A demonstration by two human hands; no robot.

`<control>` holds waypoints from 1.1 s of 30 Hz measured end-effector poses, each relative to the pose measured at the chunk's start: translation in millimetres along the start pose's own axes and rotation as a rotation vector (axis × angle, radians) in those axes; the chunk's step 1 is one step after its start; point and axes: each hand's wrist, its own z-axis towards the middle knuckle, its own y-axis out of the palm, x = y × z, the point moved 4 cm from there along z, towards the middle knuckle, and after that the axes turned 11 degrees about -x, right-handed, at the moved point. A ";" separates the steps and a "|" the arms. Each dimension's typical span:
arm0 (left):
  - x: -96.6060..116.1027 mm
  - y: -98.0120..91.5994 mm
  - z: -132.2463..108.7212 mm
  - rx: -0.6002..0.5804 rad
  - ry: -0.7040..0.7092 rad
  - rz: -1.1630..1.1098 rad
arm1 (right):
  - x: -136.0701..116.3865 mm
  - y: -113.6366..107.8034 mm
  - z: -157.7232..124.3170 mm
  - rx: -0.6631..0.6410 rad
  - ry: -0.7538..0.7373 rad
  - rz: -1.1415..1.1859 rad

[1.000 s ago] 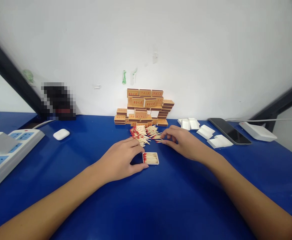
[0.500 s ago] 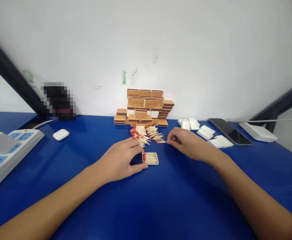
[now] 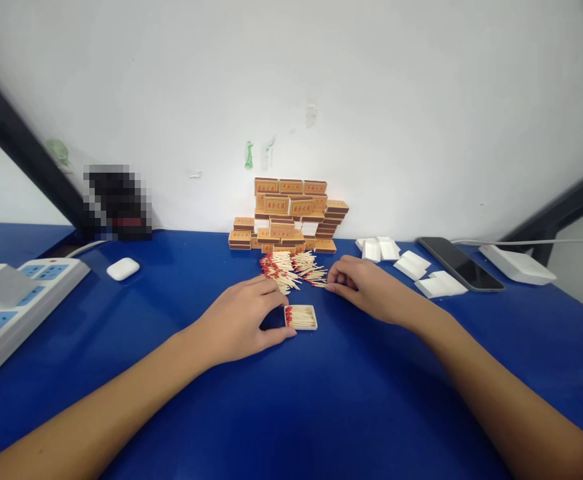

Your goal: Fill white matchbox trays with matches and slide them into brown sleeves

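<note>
A small open matchbox tray [image 3: 301, 317] half filled with red-tipped matches lies on the blue table [image 3: 291, 407]. My left hand [image 3: 241, 320] rests beside it, thumb and fingers pressed to its left end. Behind the tray is a loose heap of matches [image 3: 291, 267]. My right hand [image 3: 366, 285] lies at the right edge of the heap, fingers curled and pinched on matches there. A stack of orange matchboxes [image 3: 291, 213] stands against the white wall.
Several white inner trays [image 3: 411, 267] lie to the right, then a dark phone [image 3: 458, 263] and a white adapter [image 3: 518, 265]. To the left are a white earbud case [image 3: 122, 268] and a power strip [image 3: 6, 300]. A pixelated dark object [image 3: 116, 202] stands at the wall.
My right hand drew back to the right from the match heap, then came in again to its right edge. The left hand and the tray stayed put.
</note>
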 end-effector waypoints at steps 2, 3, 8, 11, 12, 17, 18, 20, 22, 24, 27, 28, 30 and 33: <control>-0.2 0.1 -0.1 -0.004 -0.002 0.001 | -1.2 -0.4 -1.0 -0.022 0.018 0.004; -0.4 0.1 -0.2 -0.006 -0.003 0.000 | -1.7 -0.5 -1.8 -0.034 0.027 0.003; -0.9 -0.4 -1.3 0.002 0.002 -0.008 | -3.7 -0.5 -6.3 -0.090 0.037 -0.003; -0.4 -0.1 -0.6 -0.003 0.000 -0.007 | -4.9 -0.7 -8.4 -0.111 0.048 0.001; -0.1 -0.1 -0.1 -0.005 -0.002 -0.005 | -5.4 -1.0 -9.0 -0.115 0.053 0.002; 0.0 0.1 0.9 -0.003 0.000 -0.005 | -6.4 -2.5 -10.0 -0.122 0.066 0.009; -0.3 0.2 0.7 -0.001 0.001 -0.005 | -6.3 -2.5 -9.8 -0.118 0.065 0.012; -0.8 0.5 0.2 0.001 0.004 -0.007 | -6.6 -2.1 -9.1 -0.111 0.062 0.017; -1.0 0.7 -0.3 0.000 0.007 -0.007 | -7.9 -1.5 -8.3 -0.102 0.052 0.020; -0.8 0.6 -0.4 -0.001 0.005 -0.007 | -9.7 -1.0 -7.7 -0.095 0.042 0.020; -0.2 0.1 -0.1 -0.003 0.000 -0.006 | -11.5 -1.2 -7.1 -0.081 0.042 0.010; 0.0 -0.1 0.1 -0.003 0.000 -0.006 | -11.7 -1.3 -6.8 -0.077 0.045 0.005; -0.1 -0.3 0.2 0.001 0.002 -0.006 | -11.7 -1.4 -6.2 -0.077 0.051 0.001; -0.7 -0.1 -0.1 0.005 0.005 -0.002 | -12.0 -1.1 -5.7 -0.090 0.055 0.011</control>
